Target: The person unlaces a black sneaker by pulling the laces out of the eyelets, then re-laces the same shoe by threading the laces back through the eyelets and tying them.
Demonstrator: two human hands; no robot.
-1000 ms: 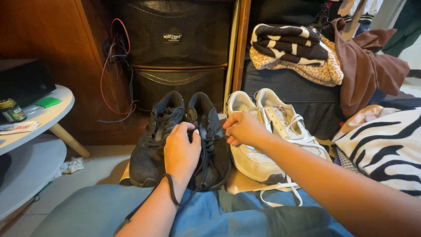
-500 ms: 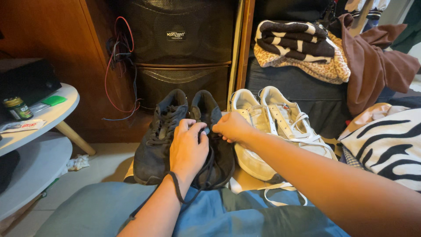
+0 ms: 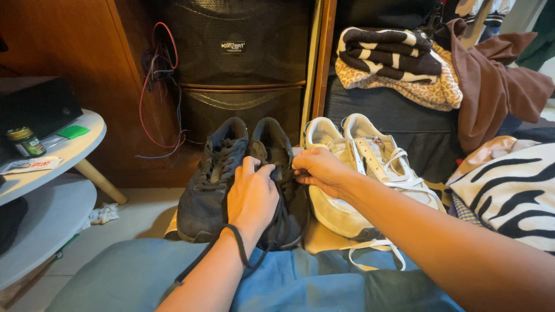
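Bench, far left of the frame: a round white bench (image 3: 69, 151) carries a small green-lidded jar (image 3: 24, 143), a flat green thing and a paper packet; a second white tier sits below it.
Cables, upper left of centre: red and blue wires (image 3: 157, 86) hang beside a dark speaker cabinet (image 3: 243, 63).
Dark shoes, centre: a pair of dark sneakers (image 3: 211, 179) stands side by side on the floor, toes toward the speaker.
Left hand (image 3: 251, 196), centre: its grip is closed on the black lace (image 3: 237, 242) at the tongue of the dark shoe nearer the white pair; the loose end of the lace loops round the wrist and trails toward the lower left.
Right hand (image 3: 317, 167), right of centre: fingers pinched shut on the same lace area, just beside the left hand.
Change: half a second ago the two hands met higher on the shoe; now they sit a little apart, so the lace is being drawn across the eyelets.
White shoes, right of centre: a pale pair (image 3: 352, 173) lies touching the dark pair, laces loose.
Right side: folded striped and spotted cloths (image 3: 393, 63), a brown garment, a zebra-print cushion (image 3: 509, 190).
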